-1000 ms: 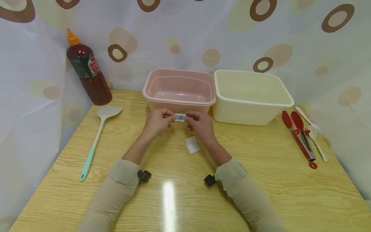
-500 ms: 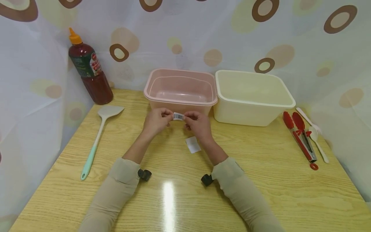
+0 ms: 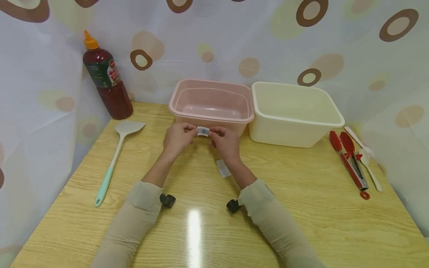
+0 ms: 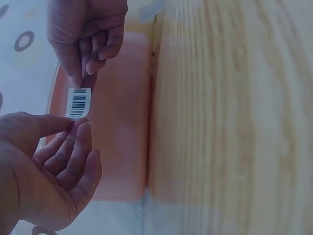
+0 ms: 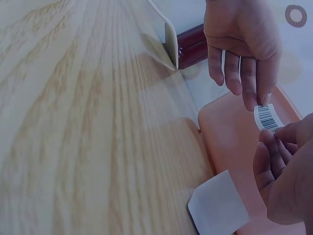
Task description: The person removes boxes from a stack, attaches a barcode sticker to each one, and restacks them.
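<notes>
A small white barcode sticker is stretched between my two hands, close in front of the pink bin. My left hand pinches its left end between thumb and forefinger. At the other end, my right hand pinches it the same way. In the left wrist view the barcode sticker bends a little at one corner, its printed face showing. A square of white paper lies on the table, partly hidden by my right wrist; the right wrist view shows this white paper larger.
Right of the pink bin stands a cream bin. Red-tipped tongs, a white fork and a white spoon lie at the right. A spatula and a red sauce bottle are at the left.
Both hands, with the barcode sticker between them, have shifted slightly left and up toward the pink bin. The head view has moved a little; the right forearm covers more of the white paper.
</notes>
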Motion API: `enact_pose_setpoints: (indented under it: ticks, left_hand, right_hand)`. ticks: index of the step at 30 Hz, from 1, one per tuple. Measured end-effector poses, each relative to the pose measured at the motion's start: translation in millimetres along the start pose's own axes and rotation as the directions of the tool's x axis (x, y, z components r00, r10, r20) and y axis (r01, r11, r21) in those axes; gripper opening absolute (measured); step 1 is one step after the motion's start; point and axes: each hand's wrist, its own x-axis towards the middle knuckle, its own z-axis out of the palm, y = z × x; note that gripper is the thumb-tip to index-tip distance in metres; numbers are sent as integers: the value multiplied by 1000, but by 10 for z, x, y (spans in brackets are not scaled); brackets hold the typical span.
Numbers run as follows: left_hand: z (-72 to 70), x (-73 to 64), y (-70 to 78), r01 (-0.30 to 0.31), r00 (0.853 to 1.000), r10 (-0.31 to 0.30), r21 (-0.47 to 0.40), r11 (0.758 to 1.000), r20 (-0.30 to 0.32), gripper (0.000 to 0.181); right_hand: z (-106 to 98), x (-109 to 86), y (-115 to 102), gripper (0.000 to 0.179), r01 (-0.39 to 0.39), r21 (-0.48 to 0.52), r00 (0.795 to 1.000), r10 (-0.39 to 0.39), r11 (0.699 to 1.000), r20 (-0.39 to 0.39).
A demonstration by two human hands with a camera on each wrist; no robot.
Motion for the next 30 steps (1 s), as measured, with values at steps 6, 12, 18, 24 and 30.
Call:
enact_pose_setpoints:
  ticks: [6,12,18,24,30]
  left_hand:
    - [3,18,-12,8,1000,-8,0,1000,0,19]
    - [-1,30,-34,15,1000,-15,-16,1000,4,21]
    - [-6,20,-33,16,1000,-16,-20,1000,12,25]
    - [-22,16,-52,23,1000,-23,-3,1000,8,28]
    - [-36,34,-78,16,1000,-16,-4,1000,22,30]
  right_hand:
    - [21,28,19,17,16,-26,1000,-17,1000,-17]
    - [51,51,30,16,35,-32,999,-36,999,-32]
    - [75,47,17,16,18,-28,999,-19,999,-43]
    - [91,60,34,16,7,-40,998,-9,999,-56]
    - [97,72,38,16,33,-66,998,-36,997,-55]
